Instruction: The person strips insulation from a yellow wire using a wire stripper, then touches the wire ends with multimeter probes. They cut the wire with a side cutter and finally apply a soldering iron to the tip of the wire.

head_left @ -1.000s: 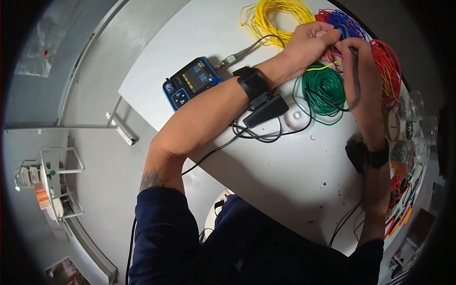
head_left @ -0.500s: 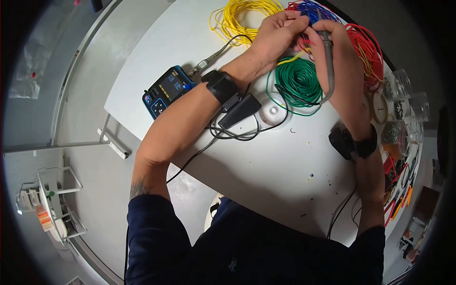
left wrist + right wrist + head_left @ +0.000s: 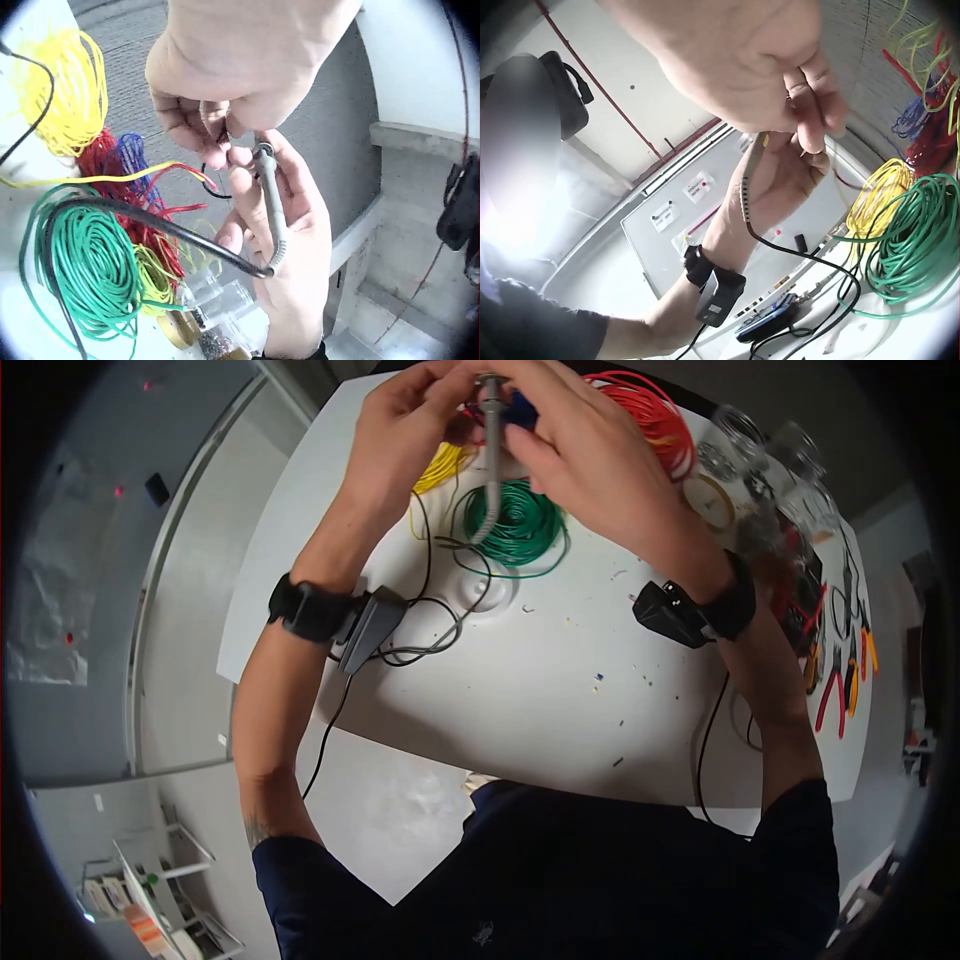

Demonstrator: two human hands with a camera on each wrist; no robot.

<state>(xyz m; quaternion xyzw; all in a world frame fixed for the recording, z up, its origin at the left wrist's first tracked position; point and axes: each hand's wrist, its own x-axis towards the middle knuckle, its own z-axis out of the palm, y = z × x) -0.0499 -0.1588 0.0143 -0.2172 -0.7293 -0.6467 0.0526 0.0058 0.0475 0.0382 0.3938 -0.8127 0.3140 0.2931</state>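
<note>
Both hands meet at the far edge of the table in the head view. My right hand [image 3: 600, 460] grips a grey oscilloscope probe [image 3: 492, 450], its ribbed cable end hanging down toward me. Close against it, the bent fingers of my left hand [image 3: 400, 445] pinch the end of a thin black lead [image 3: 216, 193], which loops toward the probe in the left wrist view. The probe tip is hidden among the fingers. Below the hands lies a green wire coil [image 3: 515, 525]. Yellow wire [image 3: 440, 470] shows beside the left hand, red wire [image 3: 650, 420] behind the right.
A round white disc [image 3: 482, 590] and looped black cable [image 3: 430, 645] lie on the table nearer me. Clear containers [image 3: 790, 500] and pliers [image 3: 832, 680] line the right side. A blue-edged handheld oscilloscope [image 3: 769, 319] shows low in the right wrist view. Small wire scraps dot the tabletop.
The head view has turned, so the table things shift left. Both hands have come up and away from the wire coils, still together, the probe staying in the right hand.
</note>
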